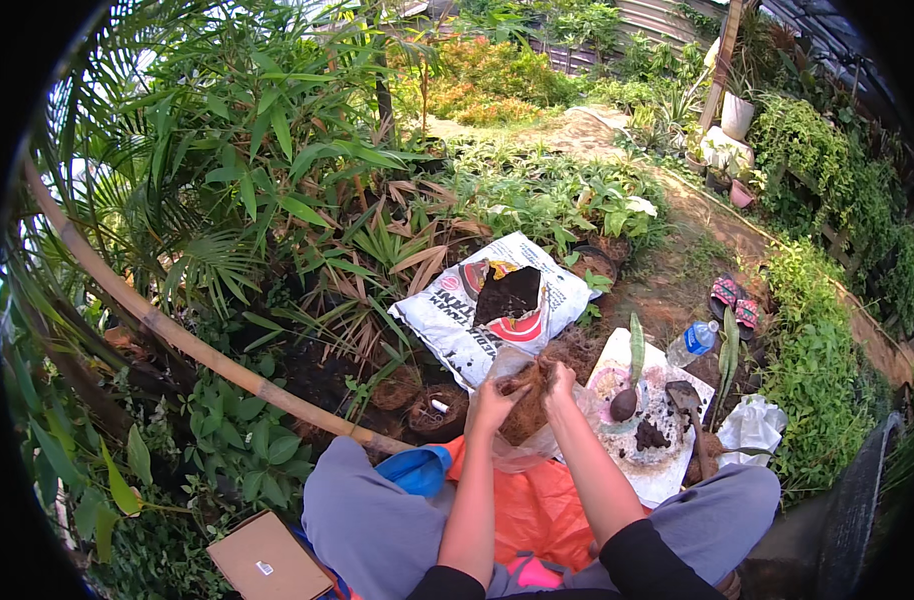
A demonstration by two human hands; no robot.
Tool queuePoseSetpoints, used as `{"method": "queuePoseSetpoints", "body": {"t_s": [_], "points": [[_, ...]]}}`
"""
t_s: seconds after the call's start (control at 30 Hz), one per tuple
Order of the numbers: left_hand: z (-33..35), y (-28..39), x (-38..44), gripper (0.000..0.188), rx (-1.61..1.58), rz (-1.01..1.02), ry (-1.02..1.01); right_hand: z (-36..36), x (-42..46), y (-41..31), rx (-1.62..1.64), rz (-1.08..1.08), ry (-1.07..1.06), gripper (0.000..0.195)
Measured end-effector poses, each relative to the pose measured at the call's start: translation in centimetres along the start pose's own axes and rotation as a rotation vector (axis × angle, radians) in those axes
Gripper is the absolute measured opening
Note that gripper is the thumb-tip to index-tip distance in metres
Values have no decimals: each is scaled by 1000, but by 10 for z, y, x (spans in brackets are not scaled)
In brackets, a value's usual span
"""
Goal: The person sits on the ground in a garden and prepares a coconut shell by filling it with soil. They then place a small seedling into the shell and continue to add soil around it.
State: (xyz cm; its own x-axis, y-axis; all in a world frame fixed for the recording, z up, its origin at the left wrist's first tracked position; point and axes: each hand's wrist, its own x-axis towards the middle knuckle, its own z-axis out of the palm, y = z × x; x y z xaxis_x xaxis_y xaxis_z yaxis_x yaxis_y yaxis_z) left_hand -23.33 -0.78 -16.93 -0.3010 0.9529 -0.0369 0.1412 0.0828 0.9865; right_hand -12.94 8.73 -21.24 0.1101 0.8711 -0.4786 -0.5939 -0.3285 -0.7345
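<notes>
Both my hands hold a tuft of brown coconut fibre (pixel 533 374) over a clear plastic bag (pixel 511 363). My left hand (pixel 493 409) grips its left side, and my right hand (pixel 559 377) pinches it from the right. More fibre (pixel 523 421) fills the bag below. Just beyond lies a white printed sack (pixel 434 309), torn in its top face, with dark soil (pixel 508 294) showing. To the right, a stained white board (pixel 663 469) carries a snake plant leaf (pixel 636 346) rising from a dark ball (pixel 622 406), and a clump of soil (pixel 651 435).
A trowel (pixel 683 395) rests at the board's right edge, near a water bottle (pixel 692 343) and patterned sandals (pixel 736 304). An orange sheet (pixel 535 510) lies between my legs. Nearby are a blue plastic container (pixel 415 471), a cardboard box (pixel 271 556) and a curved bamboo pole (pixel 201 345).
</notes>
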Motion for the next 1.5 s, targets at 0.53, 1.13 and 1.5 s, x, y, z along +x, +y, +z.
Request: {"method": "queuePoseSetpoints", "body": {"t_s": [0.53,1.13,1.5], "points": [[-15,8,-11,24,-144,-30,89,10,-44,-46,-327,126,-265,29],[20,-37,6,34,-408,-79,255,-31,-52,-49,-716,-142,-345,35],[2,-41,0,76,-1635,-464,-301,-17,-100,-65,-1565,-1125,-901,30]]}}
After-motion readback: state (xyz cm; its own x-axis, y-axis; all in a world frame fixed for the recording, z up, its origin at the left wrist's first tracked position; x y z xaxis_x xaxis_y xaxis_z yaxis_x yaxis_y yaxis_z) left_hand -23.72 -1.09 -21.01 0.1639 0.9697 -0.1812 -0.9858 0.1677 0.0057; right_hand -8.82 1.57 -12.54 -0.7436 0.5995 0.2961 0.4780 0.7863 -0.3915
